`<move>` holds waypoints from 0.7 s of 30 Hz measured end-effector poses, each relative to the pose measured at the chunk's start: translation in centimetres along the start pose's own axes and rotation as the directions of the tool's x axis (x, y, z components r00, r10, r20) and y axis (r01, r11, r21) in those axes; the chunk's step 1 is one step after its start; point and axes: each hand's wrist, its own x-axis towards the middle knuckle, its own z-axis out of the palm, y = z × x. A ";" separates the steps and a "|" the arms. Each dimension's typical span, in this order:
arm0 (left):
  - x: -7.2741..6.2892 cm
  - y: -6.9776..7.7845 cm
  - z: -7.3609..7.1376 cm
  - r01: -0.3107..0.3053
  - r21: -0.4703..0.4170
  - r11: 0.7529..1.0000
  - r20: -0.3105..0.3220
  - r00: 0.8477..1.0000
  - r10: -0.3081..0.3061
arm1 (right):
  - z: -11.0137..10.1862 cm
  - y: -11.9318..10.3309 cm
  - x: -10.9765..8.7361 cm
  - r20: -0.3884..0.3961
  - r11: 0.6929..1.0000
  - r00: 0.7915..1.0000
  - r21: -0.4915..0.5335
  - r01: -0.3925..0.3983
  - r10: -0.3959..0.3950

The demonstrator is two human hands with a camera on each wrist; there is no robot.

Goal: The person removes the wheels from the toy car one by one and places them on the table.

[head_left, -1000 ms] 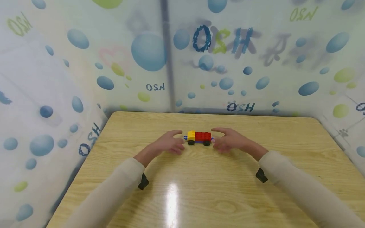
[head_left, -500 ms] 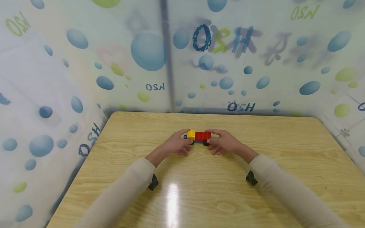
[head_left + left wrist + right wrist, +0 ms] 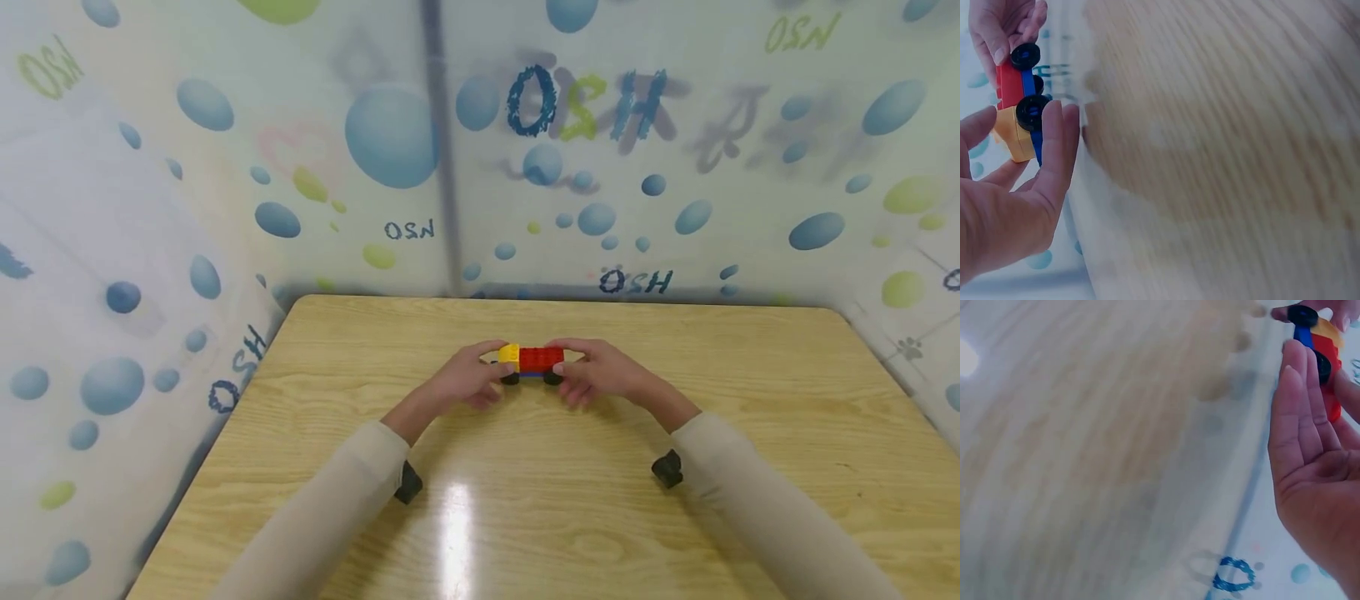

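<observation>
A toy truck (image 3: 538, 359) built of plastic bricks has a yellow cab, a red studded body, a blue base and black wheels. At the cab end, my left hand (image 3: 463, 377) pinches it between thumb and fingers. My right hand (image 3: 606, 370) grips the red end the same way. The left wrist view shows the truck's wheels (image 3: 1033, 112) side-on, with the thumb and fingers about the yellow cab (image 3: 1016, 140). In the right wrist view, fingers partly cover the red body (image 3: 1329, 356). Whether the wheels touch the table is hard to tell.
The truck is over the far middle of a light wooden table (image 3: 525, 500). A pale curtain-like backdrop (image 3: 495, 208) with blue and green spots stands behind and at both sides. Each wrist bears a small black device (image 3: 667, 469).
Both hands have come inward from either end of the truck and taken hold of it. Since half a second ago the truck has shifted slightly to the right, with both hands on it.
</observation>
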 end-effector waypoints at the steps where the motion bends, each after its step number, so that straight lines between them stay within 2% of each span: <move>1: -0.1 0.2 0.1 0.002 -0.002 1.000 0.001 1.000 -0.002 | -0.1 -0.1 -0.2 0.008 1.000 1.000 -0.009 0.011 -0.011; 7: -0.5 1.1 0.4 -0.041 -0.020 0.999 0.017 0.999 0.041 | -0.9 -1.4 -1.4 0.048 0.997 0.998 -0.064 0.052 -0.049; 11: -0.8 1.5 0.3 -0.083 -0.029 0.996 0.064 0.994 0.085 | -1.3 -2.6 -2.1 0.101 0.991 0.992 -0.107 0.081 -0.070; 16: -1.4 1.9 0.5 -0.115 -0.035 0.993 0.134 0.984 0.119 | -1.5 -4.0 -3.0 0.165 0.971 0.979 -0.188 0.147 -0.116; 21: -1.9 2.3 0.9 -0.137 -0.001 0.991 0.165 0.977 0.135 | -1.5 -5.3 -3.6 0.214 0.946 0.966 -0.257 0.196 -0.142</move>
